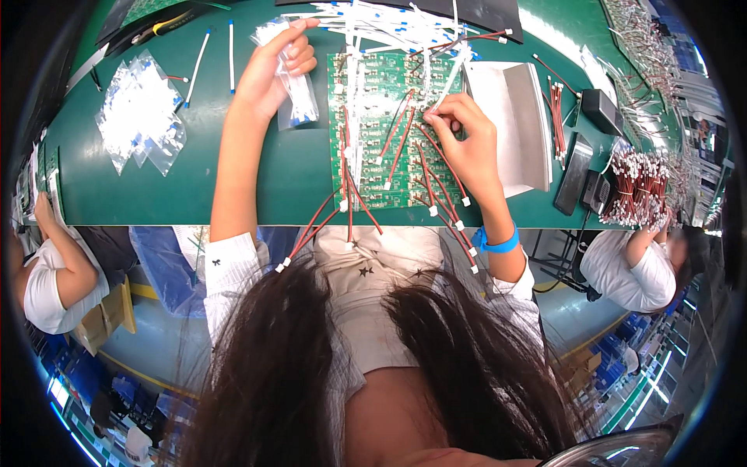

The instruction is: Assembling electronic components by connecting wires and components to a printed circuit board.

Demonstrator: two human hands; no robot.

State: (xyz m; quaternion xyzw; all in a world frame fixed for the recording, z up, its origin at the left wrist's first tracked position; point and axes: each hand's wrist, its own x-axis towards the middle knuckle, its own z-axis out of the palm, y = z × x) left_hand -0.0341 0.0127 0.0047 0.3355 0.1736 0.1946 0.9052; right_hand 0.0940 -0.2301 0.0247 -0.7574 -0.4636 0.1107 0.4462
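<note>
At upper centre, the right hand (468, 134) pinches a white ribbon cable (452, 79) over green circuit boards (393, 74), seemingly a fitting step needing careful alignment; the left hand (268, 74) curls against a clear bag (302, 107), grip unclear.

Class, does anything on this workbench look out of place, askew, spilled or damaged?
Nothing appears spilled or damaged. Slightly untidy, though: several red-and-black wires hang past the near edge of the green table, and the white ribbon cables beyond the circuit boards lie crisscrossed, unlike the wire bundle at right.
</note>
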